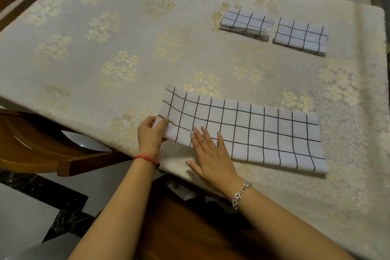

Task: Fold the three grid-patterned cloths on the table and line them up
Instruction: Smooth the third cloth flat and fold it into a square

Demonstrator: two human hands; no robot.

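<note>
Two hands on a long cloth (263,135) with a black grid, lying on a cream desk (105,48).
The desk has a gold-flowered cover, and the long cloth lies flat as a strip by its near edge. A wooden chair (42,150) stands left of the long cloth; other chairs far beyond it are cut off by the frame. Beyond its right half lie a folded cloth (244,23) and a second folded cloth (299,36), side by side, just apart. The left hand (149,135) pinches the strip's left corner. Just right of it the right hand (213,158) lies flat with its straight fingers on the cloth. The strip's layers cannot be counted.
</note>
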